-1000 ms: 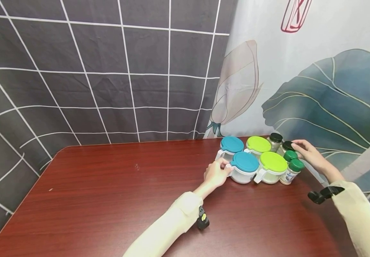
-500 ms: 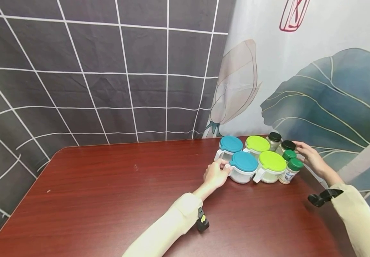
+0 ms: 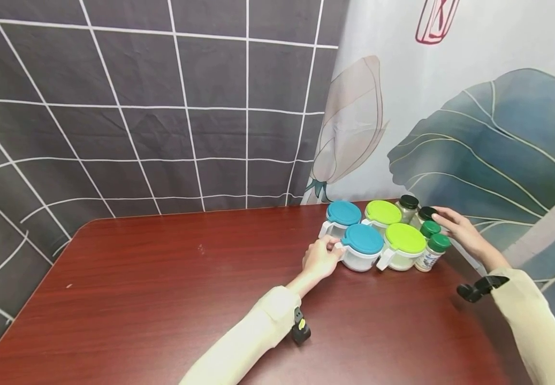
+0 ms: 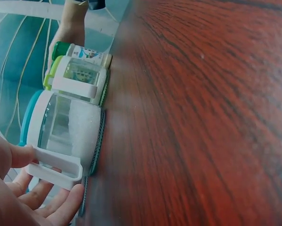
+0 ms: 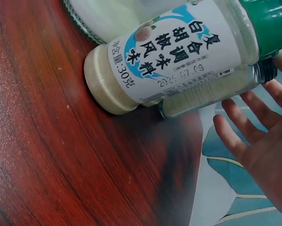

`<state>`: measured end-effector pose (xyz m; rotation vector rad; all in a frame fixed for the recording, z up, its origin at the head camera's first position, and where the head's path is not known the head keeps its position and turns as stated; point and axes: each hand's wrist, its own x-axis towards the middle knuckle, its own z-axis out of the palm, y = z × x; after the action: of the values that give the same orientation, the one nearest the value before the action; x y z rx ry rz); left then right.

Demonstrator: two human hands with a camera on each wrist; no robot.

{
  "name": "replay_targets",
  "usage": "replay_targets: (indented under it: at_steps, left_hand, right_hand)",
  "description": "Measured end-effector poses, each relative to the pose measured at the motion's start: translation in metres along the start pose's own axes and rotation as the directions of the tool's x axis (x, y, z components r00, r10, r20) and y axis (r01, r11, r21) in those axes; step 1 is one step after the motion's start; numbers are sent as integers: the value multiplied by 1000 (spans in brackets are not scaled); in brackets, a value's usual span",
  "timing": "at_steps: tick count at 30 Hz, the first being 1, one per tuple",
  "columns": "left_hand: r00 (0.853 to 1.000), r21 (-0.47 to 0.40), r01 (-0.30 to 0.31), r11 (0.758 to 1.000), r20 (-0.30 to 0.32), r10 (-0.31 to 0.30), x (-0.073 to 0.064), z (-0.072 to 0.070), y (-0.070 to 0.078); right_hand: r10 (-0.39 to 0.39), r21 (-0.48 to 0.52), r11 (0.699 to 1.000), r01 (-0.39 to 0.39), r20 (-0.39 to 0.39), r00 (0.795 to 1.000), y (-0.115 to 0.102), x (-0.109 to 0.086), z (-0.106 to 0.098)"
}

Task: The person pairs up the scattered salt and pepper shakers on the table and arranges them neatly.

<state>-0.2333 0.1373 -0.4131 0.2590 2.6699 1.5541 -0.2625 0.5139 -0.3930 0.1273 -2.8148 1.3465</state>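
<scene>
In the head view my left hand (image 3: 319,259) is at the white handle of the front blue-lidded seasoning jar (image 3: 361,258). Seen from the left wrist, the thumb lies against the handle (image 4: 60,172) and the fingers curl behind it; white grains fill part of this clear jar. My right hand (image 3: 462,230) reaches to the right end of the group, fingertips at the cap of a black-capped glass jar (image 3: 426,214). From the right wrist, those fingers (image 5: 246,115) spread fairly straight alongside the glass jar, beside a green-capped shaker (image 5: 178,52) with a printed label.
Another blue-lidded jar (image 3: 343,214) and two green-lidded jars (image 3: 405,238) stand close together with the shakers. A second black-capped jar (image 3: 408,203) is at the back by the curtain (image 3: 354,107). The reddish-brown table (image 3: 161,289) stretches left.
The head view has shifted slightly. My right fingertips moved from the top of the black cap to its far side, then back to its right edge. The left hand keeps its place at the handle.
</scene>
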Motion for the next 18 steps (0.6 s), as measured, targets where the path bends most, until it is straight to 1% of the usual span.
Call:
replay_targets:
  at_steps: [3, 10, 13, 18]
  left_hand:
    - [1000, 5, 0, 1000, 3, 0, 1, -1, -1]
    - [1000, 22, -6, 1000, 16, 6, 3, -3, -2]
    - [1000, 35, -11, 999, 22, 10, 3, -4, -2]
    - [1000, 44, -11, 999, 22, 10, 3, -3, -2]
  right_hand:
    - [1, -14, 1000, -1, 9, 1000, -1, 3, 0]
    - [32, -47, 998, -30, 43, 999, -3, 8, -1]
    - [23, -49, 999, -19, 62, 998, -5, 9, -2]
    - [-14, -62, 998, 17, 56, 998, -8, 6, -1]
